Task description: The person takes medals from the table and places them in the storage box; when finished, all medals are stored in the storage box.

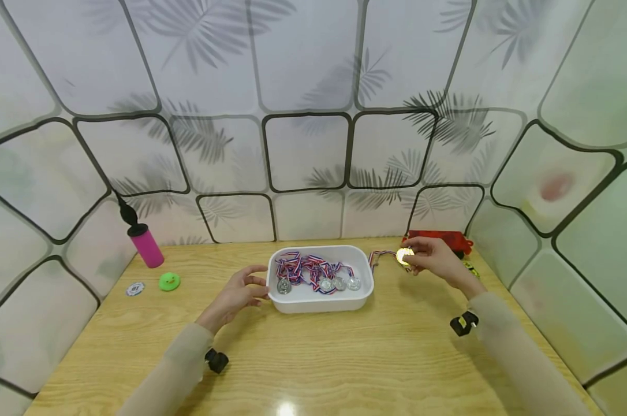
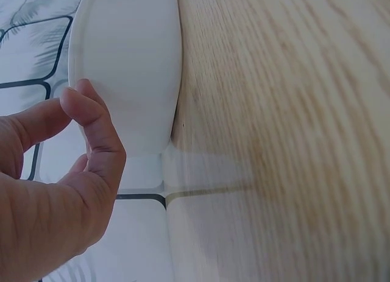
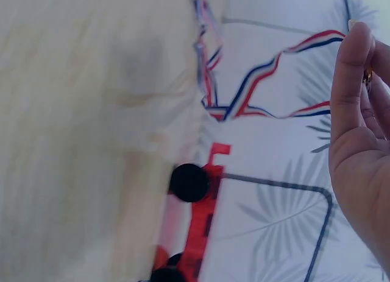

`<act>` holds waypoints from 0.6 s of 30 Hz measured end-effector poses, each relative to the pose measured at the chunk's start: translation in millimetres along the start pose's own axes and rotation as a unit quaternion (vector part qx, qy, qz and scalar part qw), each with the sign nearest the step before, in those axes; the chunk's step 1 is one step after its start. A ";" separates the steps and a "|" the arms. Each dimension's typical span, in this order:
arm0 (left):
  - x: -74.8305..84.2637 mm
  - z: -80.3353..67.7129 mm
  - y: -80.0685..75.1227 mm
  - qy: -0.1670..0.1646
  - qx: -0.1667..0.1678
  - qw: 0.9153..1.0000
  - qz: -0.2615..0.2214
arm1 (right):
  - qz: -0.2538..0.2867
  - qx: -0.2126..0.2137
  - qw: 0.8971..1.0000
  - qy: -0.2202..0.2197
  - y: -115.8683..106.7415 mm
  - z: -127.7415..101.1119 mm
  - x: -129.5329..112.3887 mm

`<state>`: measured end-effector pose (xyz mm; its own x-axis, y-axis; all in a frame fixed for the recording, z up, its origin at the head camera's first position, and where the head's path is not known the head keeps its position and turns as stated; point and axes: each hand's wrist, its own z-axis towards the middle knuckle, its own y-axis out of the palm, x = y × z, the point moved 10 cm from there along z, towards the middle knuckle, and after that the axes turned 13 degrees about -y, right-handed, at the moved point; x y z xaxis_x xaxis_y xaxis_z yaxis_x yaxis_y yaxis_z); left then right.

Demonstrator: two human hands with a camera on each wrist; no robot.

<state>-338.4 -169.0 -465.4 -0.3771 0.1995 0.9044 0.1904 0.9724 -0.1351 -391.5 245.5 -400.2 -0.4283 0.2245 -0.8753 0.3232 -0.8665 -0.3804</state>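
Observation:
A white plastic box point(image 1: 321, 306) sits mid-table. Inside lies a tangle of red, white and blue ribbons point(image 1: 303, 268) with several silver-coloured medals point(image 1: 326, 284). At its left end, my left hand point(image 1: 239, 293) holds the rim, its fingertips right at the edge and the fingers bent in the left wrist view. My right hand point(image 1: 434, 259) pinches a shiny medal point(image 1: 404, 256) to the right of the box. From that medal a striped ribbon point(image 3: 262, 69) trails left toward the box's right end. In the right wrist view the fingers mostly hide the medal.
Behind my right hand, a red toy vehicle point(image 3: 198, 227) with black wheels stands by the back wall. A small yellow-and-black item point(image 1: 471, 268) lies beside it. At left are a pink hand pump point(image 1: 147, 247), a green rubber duck point(image 1: 169, 282) and a round chip point(image 1: 135, 289).

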 end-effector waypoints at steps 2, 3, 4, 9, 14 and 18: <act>-0.2 0.5 -0.1 0.000 0.000 1.000 0.000 | 0.006 0.009 1.000 -0.006 -1.3 4.8 -7.0; -0.2 0.9 -0.4 -0.001 0.000 1.000 -0.001 | 0.013 0.015 1.000 -0.010 -2.0 7.3 -10.7; -0.3 1.3 -0.6 -0.001 0.000 1.000 -0.002 | 0.018 0.019 1.000 -0.014 -2.4 9.8 -14.7; -0.1 1.0 -0.3 0.000 0.000 1.000 -0.001 | 0.040 0.047 0.998 -0.034 -8.4 22.3 -36.8; -0.4 0.3 -0.2 0.000 0.002 1.000 0.000 | 0.060 0.083 0.993 -0.060 -16.4 33.8 -61.8; -0.6 0.8 -0.6 -0.002 0.004 1.000 -0.001 | 0.060 0.095 0.991 -0.073 -18.4 40.5 -73.5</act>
<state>-338.9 -169.6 -466.1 -0.3814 0.1979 0.9030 0.1827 0.9737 -0.1362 -400.2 226.9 -316.7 -0.5189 0.0600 -0.8527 0.2201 -0.9545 -0.2011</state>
